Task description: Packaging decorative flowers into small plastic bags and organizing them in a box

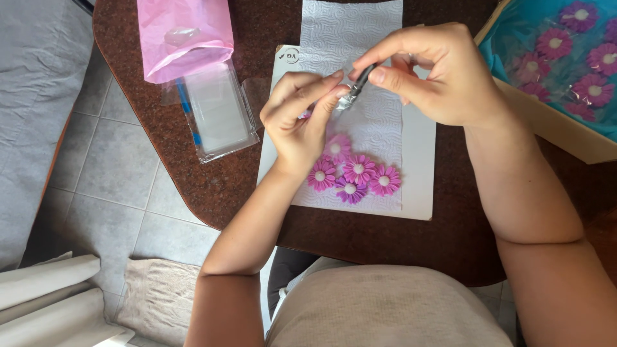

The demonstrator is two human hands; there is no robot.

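Five pink and purple daisy-shaped flowers already sit finished in a cluster on the white paper towel, and a box of more flowers waits at the right edge, so this looks well underway, not done. The left hand pinches a tiny silvery piece between its fingertips; the right hand pinches a slim dark tool touching that piece, just above the cluster.
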